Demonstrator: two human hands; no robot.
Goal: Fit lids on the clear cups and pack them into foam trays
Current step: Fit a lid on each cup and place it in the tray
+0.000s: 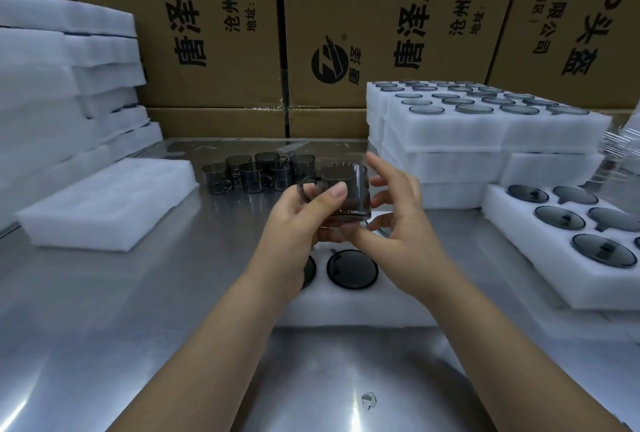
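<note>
- Head view, centre of frame: the left grip [298, 220] is clamped on a smoky clear cup [353, 196], thumb pressed to its wall and fingers curled beneath. The cup is held upright in the air, its handle toward the left and no lid on it.
- The right grip [398, 220] stands apart, fingers spread beside the cup's right wall and thumb near its base. Whether it touches the glass cannot be told.
- Below the hands lies the foam tray [346, 307] being filled, with a lidded cup [352, 269] already seated in a pocket.
- Risk: the cup looks smooth and is carried by one hand only. A loosened thumb would likely drop it onto the seated cup below or the steel desk [173, 293], where glass could chip.
- Risk: the spare lids [599, 250] sit in a lid tray [540, 279] at lower right, well apart from the cup. Reaching across could swing the cup against the stacked trays [485, 127] at right.
- Risk: a lid set on crooked would probably slide off when the cup is lowered into its pocket.
- Upper centre: the loose cups [258, 172] stand crowded together, some touching. A careless pick there could knock neighbours over.
</note>
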